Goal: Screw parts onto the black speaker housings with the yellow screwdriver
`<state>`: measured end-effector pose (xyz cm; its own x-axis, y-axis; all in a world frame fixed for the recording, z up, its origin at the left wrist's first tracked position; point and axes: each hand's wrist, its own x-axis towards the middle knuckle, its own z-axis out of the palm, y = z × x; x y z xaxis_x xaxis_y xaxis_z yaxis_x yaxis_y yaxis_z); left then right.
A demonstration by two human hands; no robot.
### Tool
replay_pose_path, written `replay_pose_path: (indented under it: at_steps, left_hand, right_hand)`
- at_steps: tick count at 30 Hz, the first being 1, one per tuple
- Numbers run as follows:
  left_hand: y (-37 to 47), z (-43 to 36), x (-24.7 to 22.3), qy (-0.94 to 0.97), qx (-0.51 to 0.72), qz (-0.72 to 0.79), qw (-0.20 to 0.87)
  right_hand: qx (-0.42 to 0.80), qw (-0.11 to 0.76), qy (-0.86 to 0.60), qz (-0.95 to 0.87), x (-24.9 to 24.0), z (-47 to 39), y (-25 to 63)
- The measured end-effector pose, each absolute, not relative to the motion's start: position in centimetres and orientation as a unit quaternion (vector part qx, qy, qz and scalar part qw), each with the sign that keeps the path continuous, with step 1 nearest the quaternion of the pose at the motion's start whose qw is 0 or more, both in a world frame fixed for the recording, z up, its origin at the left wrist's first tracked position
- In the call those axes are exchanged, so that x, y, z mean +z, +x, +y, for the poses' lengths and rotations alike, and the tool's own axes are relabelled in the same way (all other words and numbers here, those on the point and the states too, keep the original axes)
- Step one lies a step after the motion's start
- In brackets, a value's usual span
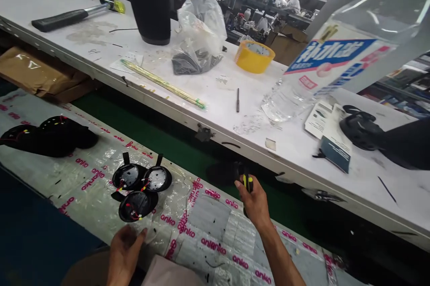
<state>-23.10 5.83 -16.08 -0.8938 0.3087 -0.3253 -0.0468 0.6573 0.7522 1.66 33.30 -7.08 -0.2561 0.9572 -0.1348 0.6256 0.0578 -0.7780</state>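
My right hand (254,198) is wrapped round a black-and-yellow hand tool (247,182), whose kind I cannot make out against the dark gap. My left hand (125,250) hangs at the bench's near edge, thumb and fingers apart, with nothing visible in it. Just beyond it three black round housings (138,205) sit close together. Thin red and yellow wires come out of them, and small black tabs stick up from the far two. Farther left on the same bench lie more black parts (58,136) with similar wires.
A bench (215,214) covered in clear film and pink-lettered tape runs below a raised white shelf (215,93). On the shelf are a hammer (67,18), yellow tape (254,57), a plastic bag (201,31), a thin yellowish bundle (164,83) and a large clear bottle (322,62).
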Motion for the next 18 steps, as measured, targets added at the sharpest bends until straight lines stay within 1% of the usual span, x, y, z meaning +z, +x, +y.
replay_pose_path:
  at_steps: [2,3,4,6,7,8,9,10,11,13,16,18]
  left_hand:
    - [-20.7,4.4,-15.2,0.098,0.385,0.874,0.279]
    - [-19.4,4.2,-14.5,0.138,0.377,0.86,0.314]
    - [-18.2,4.4,-13.6,0.218,0.368,0.841,0.331]
    - [-16.4,6.4,-11.5,0.369,0.367,0.794,0.314]
    - [-15.8,8.0,-10.4,0.414,0.374,0.773,0.303]
    - [-15.4,9.9,-9.4,0.448,0.363,0.751,0.322]
    - [-15.1,11.8,-8.4,0.47,0.342,0.724,0.373]
    - [-14.9,13.7,-7.6,0.487,0.307,0.678,0.457]
    - [-14.8,15.2,-7.0,0.504,0.29,0.642,0.499]
    - [-14.3,17.3,-6.3,0.536,0.256,0.591,0.546]
    - [-13.2,17.8,-6.5,0.572,0.215,0.582,0.537]
    - [-12.4,17.3,-7.4,0.582,0.179,0.621,0.493]
  right_hand:
    - [0.457,0.216,-0.557,-0.658,-6.2,30.8,3.8]
    - [0.494,0.213,-0.548,-0.64,-5.9,29.6,4.7]
    - [0.528,0.207,-0.537,-0.624,-5.8,28.4,5.4]
    - [0.586,0.198,-0.514,-0.595,-5.6,26.2,6.5]
    - [0.609,0.194,-0.502,-0.583,-5.6,25.2,6.9]
    - [0.628,0.191,-0.492,-0.572,-5.7,24.2,7.2]
    - [0.642,0.191,-0.484,-0.563,-5.7,23.3,7.4]
    - [0.653,0.192,-0.479,-0.555,-5.7,22.5,7.7]
    - [0.659,0.194,-0.476,-0.548,-5.7,21.7,7.9]
    - [0.661,0.201,-0.48,-0.54,-5.8,20.3,8.3]
    - [0.634,0.213,-0.512,-0.539,-6.6,18.7,8.9]
    - [0.581,0.232,-0.562,-0.541,-7.6,17.6,9.1]
